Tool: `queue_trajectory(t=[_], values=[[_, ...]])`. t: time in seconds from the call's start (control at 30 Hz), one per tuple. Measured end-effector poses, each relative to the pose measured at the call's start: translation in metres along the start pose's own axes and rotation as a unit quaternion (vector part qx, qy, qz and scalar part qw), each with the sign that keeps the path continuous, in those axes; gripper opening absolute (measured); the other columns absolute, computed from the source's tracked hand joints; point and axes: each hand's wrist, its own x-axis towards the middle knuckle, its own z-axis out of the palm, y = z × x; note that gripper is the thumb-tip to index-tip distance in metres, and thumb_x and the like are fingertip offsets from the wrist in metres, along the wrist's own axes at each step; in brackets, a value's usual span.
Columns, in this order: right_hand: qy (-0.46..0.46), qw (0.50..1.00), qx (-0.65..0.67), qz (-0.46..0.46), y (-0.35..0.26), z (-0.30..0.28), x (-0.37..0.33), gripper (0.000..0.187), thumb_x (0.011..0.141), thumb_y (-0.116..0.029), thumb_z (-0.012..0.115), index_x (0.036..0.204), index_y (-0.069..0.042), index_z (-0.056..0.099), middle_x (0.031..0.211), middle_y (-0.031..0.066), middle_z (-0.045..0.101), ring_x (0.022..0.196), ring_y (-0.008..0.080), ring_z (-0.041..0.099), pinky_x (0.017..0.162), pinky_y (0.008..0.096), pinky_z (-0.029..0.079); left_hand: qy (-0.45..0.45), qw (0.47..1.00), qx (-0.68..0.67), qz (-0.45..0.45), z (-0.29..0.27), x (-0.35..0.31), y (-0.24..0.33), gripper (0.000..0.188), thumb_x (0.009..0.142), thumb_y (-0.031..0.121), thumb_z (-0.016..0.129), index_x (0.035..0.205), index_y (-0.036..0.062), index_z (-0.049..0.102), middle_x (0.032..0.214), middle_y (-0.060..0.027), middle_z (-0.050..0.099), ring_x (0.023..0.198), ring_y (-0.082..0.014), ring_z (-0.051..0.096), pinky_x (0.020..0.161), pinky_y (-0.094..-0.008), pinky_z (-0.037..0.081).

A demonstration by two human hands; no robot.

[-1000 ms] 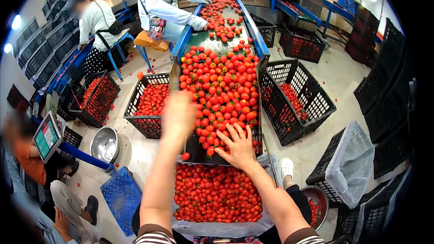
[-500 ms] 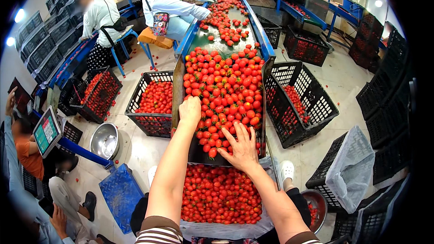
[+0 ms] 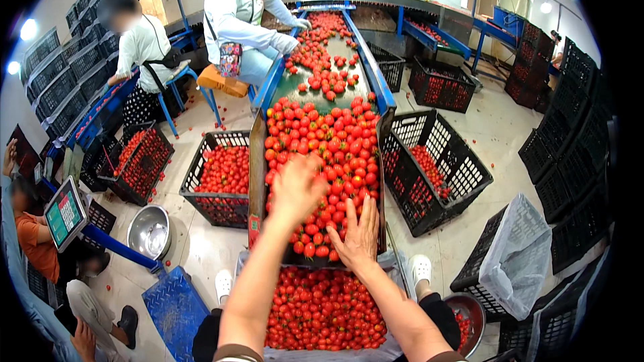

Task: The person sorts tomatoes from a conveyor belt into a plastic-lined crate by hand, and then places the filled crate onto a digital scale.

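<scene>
Black plastic crate (image 3: 221, 184) of tomatoes left of the sorting belt; another crate (image 3: 439, 167), part-filled, on the right; steel bowl (image 3: 149, 231) on the floor; digital scale (image 3: 64, 213) far left; white-lined crate (image 3: 516, 261) lower right.

Blue-railed sorting belt (image 3: 384, 94) w/ red tomatoes (image 3: 322, 154) piled on it, thinner at far end
</scene>
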Motion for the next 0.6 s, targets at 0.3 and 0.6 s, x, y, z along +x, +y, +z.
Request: queue_trajectory(t=[0.3, 0.6], values=[[0.045, 0.997, -0.005, -0.055, 0.005, -0.01, -0.005, 0.047, 0.084, -0.032, 0.066, 0.123, -0.009, 0.056, 0.123, 0.0179, 0.047, 0.121, 0.0368, 0.039, 0.104, 0.0497, 0.03, -0.01, 0.999, -0.052, -0.002, 0.02, -0.097, 0.001, 0.018, 0.083, 0.024, 0.067, 0.093, 0.0097, 0.066, 0.131, -0.0104, 0.053, 0.13, -0.031, 0.039, 0.108, -0.0513, 0.021], [-0.079, 0.992, -0.024, -0.097, -0.007, 0.006, 0.0, 0.049, 0.087, -0.041, 0.056, 0.124, -0.009, 0.056, 0.134, 0.0147, 0.046, 0.131, 0.0336, 0.033, 0.105, 0.0522, 0.027, 0.048, 0.994, -0.1, 0.024, 0.084, 0.033, 0.036, 0.022, 0.086, 0.012, 0.063, 0.106, 0.002, 0.06, 0.115, -0.0188, 0.051, 0.106, -0.0383, 0.055, 0.086, -0.0427, 0.049]])
